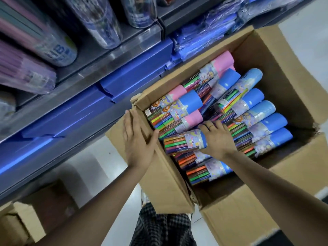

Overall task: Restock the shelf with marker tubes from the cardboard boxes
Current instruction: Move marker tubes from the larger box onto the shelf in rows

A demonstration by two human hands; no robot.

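**Reaching into a full box, one tube in hand**

Inside the open cardboard box (276,68), which stands on the floor just beside the shelf (99,68), marker tubes lie packed on their sides in loose, crossing layers, blue caps and pink caps mixed. The right hand (217,139) rests over the capped end of one marker tube (184,141) lying on top of the pile near the box's shelf-side wall; its fingers are curled around that end, gripping it, though the tube does not yet look lifted clear of its neighbours. The left hand (137,137) lies flat against the box's side flap (159,178), fingers spread wide and the thumb hooked over the edge, holding nothing but the cardboard.

The pile is uneven, so pulling this tube out by one end could drag or roll the tubes it touches, and a grip on the cap alone might let the tube tip or the cap work loose. The flap under the left hand is already torn at its corners and could fold if leaned on.

The tubes on the shelf above the box are blurred, so their labels cannot be read. The lower layers in the box are hidden, and the right palm covers the tube's cap.
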